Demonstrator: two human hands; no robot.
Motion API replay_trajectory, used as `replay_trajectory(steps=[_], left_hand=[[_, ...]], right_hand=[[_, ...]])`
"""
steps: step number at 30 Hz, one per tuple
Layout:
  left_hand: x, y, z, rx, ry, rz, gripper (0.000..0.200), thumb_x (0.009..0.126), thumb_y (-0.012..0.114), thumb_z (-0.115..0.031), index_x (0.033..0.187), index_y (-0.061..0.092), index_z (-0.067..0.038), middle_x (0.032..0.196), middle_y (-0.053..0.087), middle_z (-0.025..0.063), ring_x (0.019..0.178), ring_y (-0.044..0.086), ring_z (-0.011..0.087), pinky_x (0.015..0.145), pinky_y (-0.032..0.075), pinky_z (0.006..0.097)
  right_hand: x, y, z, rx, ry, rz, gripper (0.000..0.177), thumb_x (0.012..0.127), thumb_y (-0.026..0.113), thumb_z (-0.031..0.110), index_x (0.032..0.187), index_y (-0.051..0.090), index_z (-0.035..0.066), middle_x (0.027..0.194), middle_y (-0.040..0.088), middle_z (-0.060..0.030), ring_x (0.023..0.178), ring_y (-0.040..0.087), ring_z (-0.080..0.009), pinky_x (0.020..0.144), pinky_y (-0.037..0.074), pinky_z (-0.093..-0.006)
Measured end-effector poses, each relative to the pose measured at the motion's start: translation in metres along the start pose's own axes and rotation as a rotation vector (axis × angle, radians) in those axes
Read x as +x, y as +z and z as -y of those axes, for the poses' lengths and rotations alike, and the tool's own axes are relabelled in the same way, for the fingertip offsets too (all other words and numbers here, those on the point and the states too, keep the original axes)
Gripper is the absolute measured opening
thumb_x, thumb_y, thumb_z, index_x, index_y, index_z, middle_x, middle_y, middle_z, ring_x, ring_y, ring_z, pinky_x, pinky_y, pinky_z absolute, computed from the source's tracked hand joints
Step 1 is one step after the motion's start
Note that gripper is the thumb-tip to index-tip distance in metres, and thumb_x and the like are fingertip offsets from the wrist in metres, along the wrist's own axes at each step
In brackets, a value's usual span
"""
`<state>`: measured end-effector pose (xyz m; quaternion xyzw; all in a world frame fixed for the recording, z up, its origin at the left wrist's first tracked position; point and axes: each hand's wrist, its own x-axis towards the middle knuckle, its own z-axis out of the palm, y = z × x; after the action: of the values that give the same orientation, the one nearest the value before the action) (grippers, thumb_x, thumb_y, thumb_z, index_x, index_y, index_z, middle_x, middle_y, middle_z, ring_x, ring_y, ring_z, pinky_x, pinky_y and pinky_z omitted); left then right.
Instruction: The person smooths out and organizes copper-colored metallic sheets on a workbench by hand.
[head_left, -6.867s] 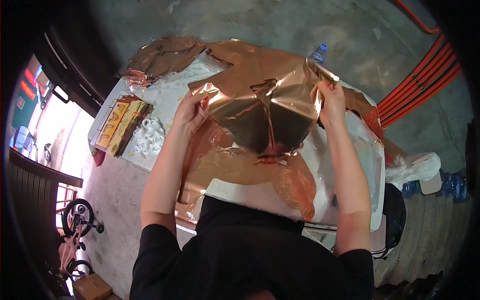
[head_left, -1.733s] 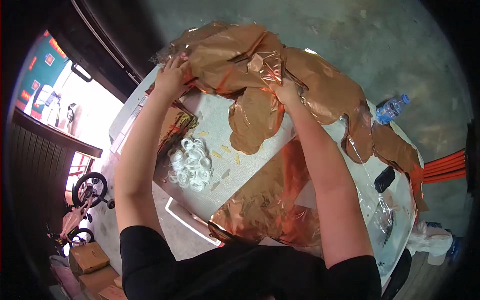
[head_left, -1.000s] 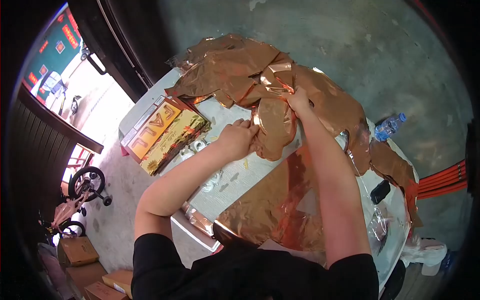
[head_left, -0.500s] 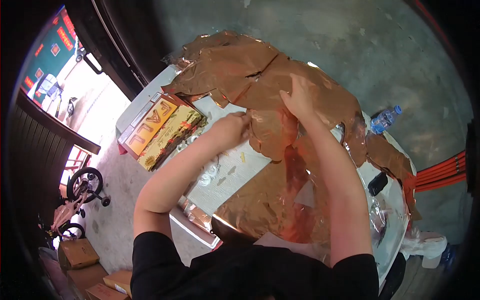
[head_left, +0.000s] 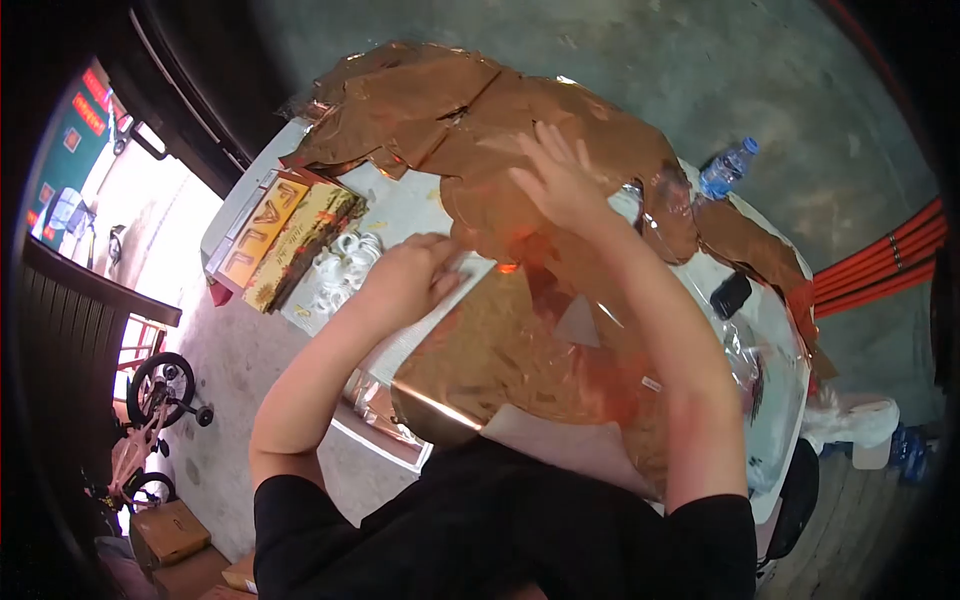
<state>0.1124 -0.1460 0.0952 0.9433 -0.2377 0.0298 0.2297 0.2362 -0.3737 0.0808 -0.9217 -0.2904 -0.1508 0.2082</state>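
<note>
Copper foil (head_left: 420, 100) covers the table (head_left: 775, 400) from 12 o'clock to the near edge; the right hand (head_left: 555, 185) lies flat on it, fingers spread, gripping nothing. The left hand (head_left: 405, 282) curls at the foil's 9 o'clock edge, its grasp hidden. Boxes (head_left: 280, 240) and rings (head_left: 340, 275) lie at its 10 o'clock, a bottle (head_left: 725, 168) at the right hand's 2 o'clock.

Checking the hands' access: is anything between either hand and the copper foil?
Nothing visible. The right hand lies spread flat on the foil, touching it. The left hand is curled at the foil's edge. The white rings lie off to its side, out of the way.
</note>
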Motion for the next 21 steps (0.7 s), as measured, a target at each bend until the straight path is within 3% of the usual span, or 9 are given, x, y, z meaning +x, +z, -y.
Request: replay_trajectory(steps=[3, 5, 12, 15, 17, 18, 20, 21], left_hand=[[-0.029, 0.006, -0.008, -0.188, 0.079, -0.007, 0.036, 0.080, 0.065, -0.016, 0.112, 0.058, -0.002, 0.117, 0.055, 0.0171, 0.108, 0.052, 0.0341, 0.091, 0.044, 0.0388], [-0.041, 0.020, -0.015, -0.171, 0.124, -0.029, 0.037, 0.079, 0.065, -0.016, 0.112, 0.058, -0.002, 0.119, 0.054, 0.0171, 0.110, 0.050, 0.0342, 0.092, 0.042, 0.0391], [-0.054, 0.046, -0.028, 0.048, 0.166, -0.017, 0.043, 0.081, 0.063, -0.029, 0.116, 0.057, -0.005, 0.127, 0.050, 0.0135, 0.121, 0.042, 0.0324, 0.104, 0.029, 0.0472], [-0.053, 0.047, -0.027, 0.062, 0.174, -0.029, 0.044, 0.082, 0.061, -0.032, 0.117, 0.056, -0.006, 0.127, 0.050, 0.0127, 0.122, 0.041, 0.0321, 0.105, 0.027, 0.0487], [-0.054, 0.047, -0.028, 0.075, 0.178, -0.037, 0.044, 0.082, 0.059, -0.035, 0.116, 0.056, -0.007, 0.126, 0.050, 0.0124, 0.121, 0.041, 0.0320, 0.104, 0.027, 0.0492], [-0.054, 0.046, -0.029, 0.077, 0.176, -0.018, 0.044, 0.083, 0.060, -0.033, 0.118, 0.056, -0.007, 0.129, 0.049, 0.0125, 0.122, 0.040, 0.0319, 0.105, 0.027, 0.0486], [-0.053, 0.044, -0.028, 0.082, 0.172, -0.004, 0.044, 0.083, 0.061, -0.031, 0.119, 0.055, -0.006, 0.131, 0.047, 0.0126, 0.123, 0.040, 0.0318, 0.106, 0.026, 0.0480], [-0.053, 0.045, -0.026, 0.095, 0.182, 0.008, 0.045, 0.083, 0.060, -0.032, 0.121, 0.054, -0.007, 0.131, 0.047, 0.0126, 0.123, 0.040, 0.0317, 0.106, 0.026, 0.0483]], right_hand=[[-0.043, -0.043, -0.004, -0.033, 0.015, 0.031, 0.056, 0.089, 0.050, 0.037, 0.135, 0.037, 0.006, 0.144, 0.027, -0.0213, 0.135, 0.023, -0.0335, 0.109, 0.014, -0.0511], [-0.077, -0.063, -0.002, 0.043, 0.124, 0.262, 0.058, 0.088, 0.053, 0.036, 0.134, 0.038, 0.005, 0.144, 0.027, -0.0213, 0.136, 0.023, -0.0322, 0.110, 0.015, -0.0486], [-0.177, -0.036, 0.003, -0.169, 0.125, 0.149, 0.056, 0.082, 0.060, 0.036, 0.126, 0.045, 0.005, 0.135, 0.036, -0.0220, 0.126, 0.035, -0.0352, 0.104, 0.023, -0.0495], [-0.186, -0.035, -0.001, -0.231, 0.065, 0.184, 0.044, 0.081, 0.060, 0.034, 0.113, 0.053, 0.004, 0.128, 0.045, -0.0180, 0.116, 0.044, -0.0333, 0.099, 0.031, -0.0449], [-0.185, -0.041, -0.001, -0.183, 0.023, 0.180, 0.032, 0.082, 0.060, 0.031, 0.099, 0.059, 0.004, 0.112, 0.058, -0.0139, 0.102, 0.054, -0.0311, 0.092, 0.039, -0.0393], [-0.182, -0.049, 0.000, -0.182, 0.016, 0.176, 0.032, 0.082, 0.060, 0.031, 0.099, 0.059, 0.004, 0.112, 0.058, -0.0139, 0.102, 0.054, -0.0311, 0.092, 0.039, -0.0393], [-0.173, -0.076, 0.006, -0.233, 0.180, 0.269, 0.025, 0.083, 0.059, 0.026, 0.090, 0.063, 0.002, 0.092, 0.064, -0.0127, 0.090, 0.060, -0.0304, 0.083, 0.045, -0.0375], [-0.167, -0.096, 0.015, -0.131, 0.270, 0.147, 0.024, 0.084, 0.059, 0.023, 0.091, 0.063, 0.001, 0.089, 0.064, -0.0136, 0.086, 0.061, -0.0296, 0.079, 0.046, -0.0368]])
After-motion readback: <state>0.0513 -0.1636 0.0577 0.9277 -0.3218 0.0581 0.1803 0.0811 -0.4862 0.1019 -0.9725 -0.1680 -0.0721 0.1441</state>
